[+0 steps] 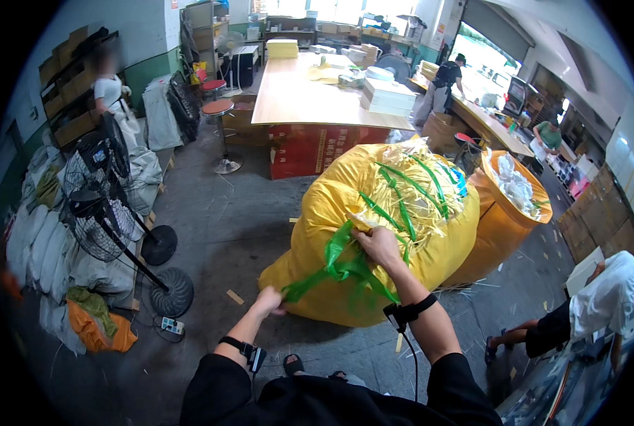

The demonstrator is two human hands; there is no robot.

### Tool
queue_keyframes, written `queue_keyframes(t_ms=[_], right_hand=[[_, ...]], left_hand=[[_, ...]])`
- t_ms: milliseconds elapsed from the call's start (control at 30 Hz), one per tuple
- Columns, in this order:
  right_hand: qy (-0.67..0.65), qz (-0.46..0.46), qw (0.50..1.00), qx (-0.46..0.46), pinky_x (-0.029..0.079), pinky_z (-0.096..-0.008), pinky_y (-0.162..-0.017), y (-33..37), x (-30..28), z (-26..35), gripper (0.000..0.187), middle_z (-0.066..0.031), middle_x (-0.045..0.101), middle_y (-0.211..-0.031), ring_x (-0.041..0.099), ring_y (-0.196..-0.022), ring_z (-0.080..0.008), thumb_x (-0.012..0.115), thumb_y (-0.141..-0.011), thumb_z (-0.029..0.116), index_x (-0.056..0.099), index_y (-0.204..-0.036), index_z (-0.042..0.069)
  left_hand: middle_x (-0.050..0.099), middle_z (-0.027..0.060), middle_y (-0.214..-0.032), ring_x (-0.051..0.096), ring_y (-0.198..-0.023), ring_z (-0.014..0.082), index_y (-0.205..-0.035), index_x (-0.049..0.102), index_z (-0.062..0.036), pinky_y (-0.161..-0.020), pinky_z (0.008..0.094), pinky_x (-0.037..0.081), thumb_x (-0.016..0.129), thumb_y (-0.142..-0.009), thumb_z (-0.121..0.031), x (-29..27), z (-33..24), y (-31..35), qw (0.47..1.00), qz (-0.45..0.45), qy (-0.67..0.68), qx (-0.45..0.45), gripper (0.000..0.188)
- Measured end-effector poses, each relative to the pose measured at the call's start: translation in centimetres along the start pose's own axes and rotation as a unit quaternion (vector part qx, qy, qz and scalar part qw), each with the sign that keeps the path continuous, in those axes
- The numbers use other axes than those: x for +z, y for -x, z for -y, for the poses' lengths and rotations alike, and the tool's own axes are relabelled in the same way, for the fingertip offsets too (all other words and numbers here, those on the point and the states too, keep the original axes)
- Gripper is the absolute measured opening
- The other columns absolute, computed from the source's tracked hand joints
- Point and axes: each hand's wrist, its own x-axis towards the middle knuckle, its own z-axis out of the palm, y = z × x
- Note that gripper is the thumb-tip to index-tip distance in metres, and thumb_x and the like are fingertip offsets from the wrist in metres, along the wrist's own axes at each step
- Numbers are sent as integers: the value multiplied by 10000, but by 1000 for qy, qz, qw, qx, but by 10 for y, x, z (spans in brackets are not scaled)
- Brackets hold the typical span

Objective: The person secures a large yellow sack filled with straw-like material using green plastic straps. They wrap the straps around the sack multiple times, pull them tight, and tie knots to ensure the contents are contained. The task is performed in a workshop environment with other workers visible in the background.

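Observation:
A big, bulging yellow sack (331,192) stands in front of me, full of pale shredded paper strips (409,174). Green plastic strapping crosses its open top. My left hand (267,302), low at the sack's near left side, is closed on a loose green plastic strip (305,285) pulled out toward it. My right hand (379,246) is closed at the sack's upper near edge, where a bunched pale bit of the rim shows by its fingers. The looped green strip hangs between both hands, partly blurred. The right fingertips are partly hidden.
An orange bag (498,227) of white scrap stands right behind the sack. Pedestal fans (171,292) and a power strip (173,326) are at left. A large table (310,99) lies beyond. One person (604,302) is close at right; others are farther off.

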Motion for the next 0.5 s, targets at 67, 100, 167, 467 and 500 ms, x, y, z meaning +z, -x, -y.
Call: queue_keyframes(t_ms=[67,100,167,467,500], right_hand=[[134,-22,991,11,550,-446,-678,2,-21,27,630,-219,701,-771,706,-738,-352,694,-793,599,733,-818,-29],[172,-4,985,7,552,-455,-725,-1,-31,43,609,-225,716,-848,710,-799,-369,696,-789,584,743,-858,-19],[204,-20,978,-38,556,-430,-717,-6,-40,39,551,-213,714,-815,713,-799,-348,734,-762,547,747,-805,-2],[221,-64,941,-249,545,-451,-763,-8,-24,34,510,-167,628,-976,669,-905,-338,824,-715,291,584,-1114,83],[215,7,956,-201,543,-453,-784,-13,-32,34,461,-165,625,-992,665,-915,-354,791,-736,309,599,-1075,63]], left_hand=[[724,225,-924,738,-821,307,-876,716,38,-666,424,575,668,-826,-211,-35,37,33,958,-78,-240,-136,258],[736,182,-971,731,-878,326,-925,737,-16,-702,450,572,653,-828,-199,-70,138,12,930,-130,-309,-153,224],[723,174,-833,718,-719,250,-846,725,2,-581,445,557,633,-873,-210,-127,270,45,872,-242,-388,-173,233],[699,183,-1127,672,-1036,380,-1053,716,-34,-850,473,552,714,-810,-258,-248,395,298,822,-114,-425,-361,330],[689,153,-1180,662,-1081,349,-1093,715,-49,-874,460,550,708,-803,-277,-243,357,270,817,-172,-432,-340,370]])
